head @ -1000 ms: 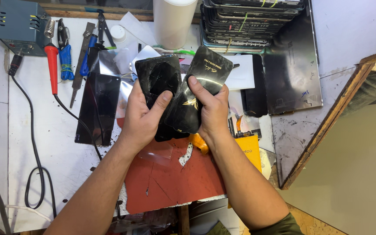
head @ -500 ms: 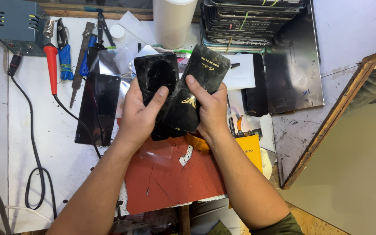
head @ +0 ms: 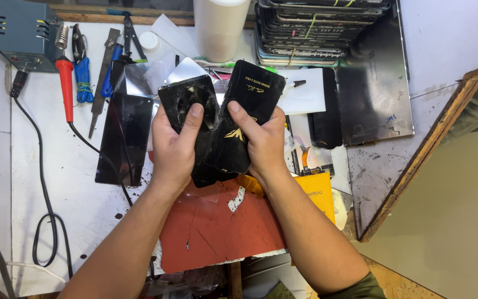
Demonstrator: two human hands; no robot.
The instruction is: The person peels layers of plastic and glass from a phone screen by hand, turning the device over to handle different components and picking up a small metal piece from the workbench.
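Above the red mat [head: 217, 227], your left hand [head: 173, 150] is closed around a cracked black phone panel [head: 186, 102], thumb pressed on its shattered face, while your right hand [head: 262, 145] is wrapped round a flat black packet with gold print [head: 250, 105] that overlaps the panel's right edge. Keep both thumbs flat and clear of the broken glass, and slide the two apart evenly rather than twisting, so that no shard flakes loose. Hold them over the mat, right of the soldering iron [head: 65, 88] and its cable, well clear of its tip.
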